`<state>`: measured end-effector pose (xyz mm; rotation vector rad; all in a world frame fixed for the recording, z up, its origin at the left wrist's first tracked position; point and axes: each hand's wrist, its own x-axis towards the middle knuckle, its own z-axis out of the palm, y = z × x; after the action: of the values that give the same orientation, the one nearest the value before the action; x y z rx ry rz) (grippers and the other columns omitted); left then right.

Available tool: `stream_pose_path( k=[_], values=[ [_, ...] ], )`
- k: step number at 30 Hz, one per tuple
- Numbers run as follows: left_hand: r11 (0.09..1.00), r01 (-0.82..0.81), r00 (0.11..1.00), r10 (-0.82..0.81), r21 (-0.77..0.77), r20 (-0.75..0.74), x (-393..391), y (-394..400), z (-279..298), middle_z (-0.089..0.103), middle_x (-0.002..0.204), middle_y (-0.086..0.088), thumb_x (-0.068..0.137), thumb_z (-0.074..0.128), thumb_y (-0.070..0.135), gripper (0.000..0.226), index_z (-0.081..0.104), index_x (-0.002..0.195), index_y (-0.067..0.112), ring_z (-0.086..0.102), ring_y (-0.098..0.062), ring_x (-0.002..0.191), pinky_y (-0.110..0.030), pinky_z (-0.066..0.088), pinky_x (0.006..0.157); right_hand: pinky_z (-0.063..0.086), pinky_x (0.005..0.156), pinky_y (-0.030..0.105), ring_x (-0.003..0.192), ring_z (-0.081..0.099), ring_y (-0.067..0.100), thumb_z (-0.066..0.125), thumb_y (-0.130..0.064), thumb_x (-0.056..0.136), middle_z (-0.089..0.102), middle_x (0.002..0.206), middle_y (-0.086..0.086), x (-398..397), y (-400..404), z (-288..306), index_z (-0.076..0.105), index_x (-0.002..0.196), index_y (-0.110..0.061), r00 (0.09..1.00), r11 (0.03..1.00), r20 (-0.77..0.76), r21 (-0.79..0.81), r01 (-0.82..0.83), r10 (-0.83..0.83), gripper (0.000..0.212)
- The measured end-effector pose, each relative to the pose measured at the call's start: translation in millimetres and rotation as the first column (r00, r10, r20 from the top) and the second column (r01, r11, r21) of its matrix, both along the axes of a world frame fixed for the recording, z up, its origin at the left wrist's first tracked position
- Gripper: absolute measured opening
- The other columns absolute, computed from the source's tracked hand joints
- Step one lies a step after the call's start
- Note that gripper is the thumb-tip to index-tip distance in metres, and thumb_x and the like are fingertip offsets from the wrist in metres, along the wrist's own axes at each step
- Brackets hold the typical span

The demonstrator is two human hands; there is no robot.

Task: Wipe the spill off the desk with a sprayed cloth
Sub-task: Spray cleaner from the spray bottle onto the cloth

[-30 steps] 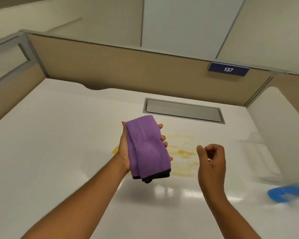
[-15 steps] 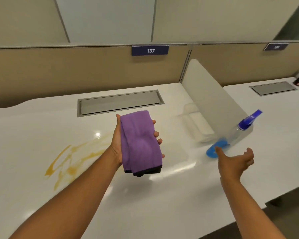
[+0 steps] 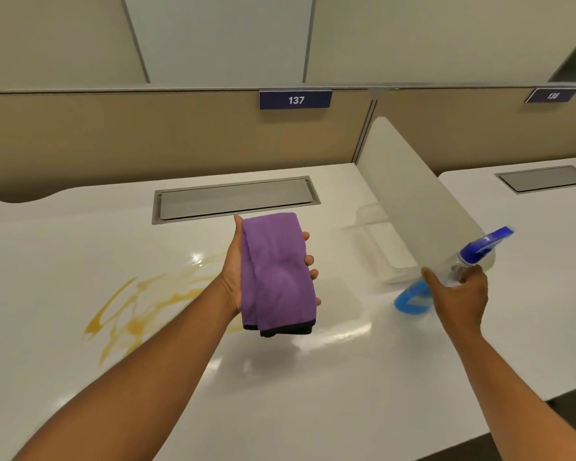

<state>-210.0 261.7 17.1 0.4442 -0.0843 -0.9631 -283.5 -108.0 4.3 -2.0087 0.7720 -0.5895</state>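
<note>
My left hand [image 3: 235, 277] holds a folded purple cloth [image 3: 276, 274] with a dark hem, palm up, above the middle of the white desk [image 3: 280, 387]. A yellow-brown spill [image 3: 127, 314] streaks the desk to the left of that hand and partly runs under it. A clear spray bottle [image 3: 459, 271] with blue liquid and a blue trigger head stands at the right, against the divider. My right hand [image 3: 459, 294] wraps around the bottle's body, thumb on the near side; the bottle looks blurred.
A frosted divider panel [image 3: 423, 207] on a clear foot rises between this desk and the neighbouring desk [image 3: 546, 261]. A grey cable hatch [image 3: 235, 199] lies behind the cloth. A beige partition [image 3: 147, 141] with a sign "137" [image 3: 295, 99] backs the desk.
My right hand moved forward from open air onto the spray bottle and closed around it. The view swung from the spill toward the right. The left hand kept the cloth held up.
</note>
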Motion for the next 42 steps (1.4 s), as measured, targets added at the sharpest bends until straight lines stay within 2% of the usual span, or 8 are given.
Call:
stream_pose_path(
  k=[7, 11, 15, 23, 29, 33, 38, 42],
  values=[
    [0.999, -0.03, 1.0, 0.03, 0.021, -0.007, 0.4, 16.2, 3.4, 0.061, 0.12, -0.021, 0.067, 0.054, 0.106, 0.118, 0.062, 0.14, 0.014, 0.06, -0.043, 0.113, -0.076, 0.011, 0.125, 0.057, 0.095, 0.052, 0.1, 0.068, 0.034, 0.08, -0.006, 0.086, 0.067, 0.104, 0.009, -1.5, 18.6, 18.4, 0.054, 0.122, -0.008, 0.989, 0.993, 0.085, 0.016, -0.121, 0.119, 0.045],
    [0.998, -0.054, 0.999, 0.054, 0.043, 0.005, 0.2, 28.2, 6.9, 0.061, 0.119, -0.021, 0.065, 0.052, 0.107, 0.119, 0.063, 0.137, 0.013, 0.06, -0.043, 0.112, -0.076, 0.009, 0.126, 0.059, 0.089, 0.039, 0.097, 0.075, 0.034, 0.073, -0.015, 0.093, 0.073, 0.1, 0.011, -3.1, 56.1, 55.8, 0.054, 0.117, -0.014, 0.945, 0.955, 0.151, 0.02, -0.296, 0.29, 0.031],
    [0.997, -0.07, 0.997, 0.069, 0.045, 0.018, 1.3, 41.2, 11.7, 0.062, 0.118, -0.021, 0.065, 0.049, 0.109, 0.121, 0.064, 0.136, 0.012, 0.061, -0.043, 0.111, -0.076, 0.011, 0.126, 0.057, 0.097, 0.052, 0.104, 0.074, 0.037, 0.063, 0.003, 0.098, 0.072, 0.122, 0.013, -2.3, 97.2, 87.3, 0.043, 0.145, -0.009, 0.889, 0.859, 0.199, 0.239, -0.453, 0.413, 0.051],
    [0.989, -0.128, 0.99, 0.123, 0.077, 0.069, 2.6, 74.3, 25.1, 0.063, 0.116, -0.023, 0.063, 0.049, 0.109, 0.124, 0.064, 0.136, 0.011, 0.06, -0.045, 0.112, -0.078, 0.011, 0.124, 0.054, 0.099, 0.057, 0.101, 0.071, 0.041, 0.055, 0.008, 0.1, 0.067, 0.11, 0.02, -10.7, 164.0, 125.0, 0.041, 0.154, -0.021, 0.743, 0.662, 0.063, 0.409, -0.628, 0.666, 0.062],
    [0.943, -0.281, 0.959, 0.269, 0.181, 0.084, 6.0, 93.1, 39.1, 0.067, 0.112, -0.025, 0.071, 0.038, 0.108, 0.121, 0.07, 0.132, 0.009, 0.065, -0.046, 0.105, -0.074, 0.032, 0.116, 0.065, 0.072, 0.036, 0.074, 0.076, 0.026, 0.077, -0.056, 0.067, 0.074, 0.08, 0.001, -25.6, 225.3, 146.1, 0.066, 0.112, -0.06, 0.546, 0.438, 0.062, 0.527, -0.729, 0.835, 0.047],
    [0.829, -0.478, 0.878, 0.465, 0.291, 0.118, 6.6, 101.8, 50.8, 0.073, 0.113, -0.018, 0.089, 0.027, 0.096, 0.104, 0.079, 0.12, 0.012, 0.073, -0.034, 0.098, -0.05, 0.062, 0.091, 0.064, 0.072, 0.034, 0.066, 0.072, 0.019, 0.076, -0.063, 0.064, 0.071, 0.074, 0.0, -26.6, 263.8, 143.4, 0.072, 0.082, -0.054, 0.464, 0.326, 0.079, 0.608, -0.724, 0.882, 0.021],
    [0.798, -0.514, 0.858, 0.475, 0.315, 0.197, 4.4, 110.2, 60.3, 0.053, 0.147, -0.023, 0.087, 0.015, 0.095, 0.121, 0.04, 0.164, 0.005, 0.053, -0.039, 0.127, -0.06, 0.031, 0.123, 0.061, 0.063, 0.035, 0.061, 0.068, 0.02, 0.071, -0.039, 0.076, 0.067, 0.074, 0.006, -25.4, 302.0, 135.6, 0.071, 0.1, -0.032, 0.431, 0.311, 0.084, 0.571, -0.759, 0.898, 0.025],
    [0.787, -0.51, 0.86, 0.478, 0.347, 0.179, 3.1, 112.4, 60.4, 0.049, 0.144, -0.025, 0.088, 0.013, 0.094, 0.122, 0.033, 0.166, 0.002, 0.048, -0.042, 0.127, -0.064, 0.03, 0.12, 0.06, 0.063, 0.031, 0.06, 0.067, 0.017, 0.068, -0.04, 0.082, 0.066, 0.075, 0.006, -19.1, 322.6, 135.2, 0.066, 0.115, -0.027, 0.434, 0.341, 0.027, 0.577, -0.742, 0.9, 0.036]
  ],
)
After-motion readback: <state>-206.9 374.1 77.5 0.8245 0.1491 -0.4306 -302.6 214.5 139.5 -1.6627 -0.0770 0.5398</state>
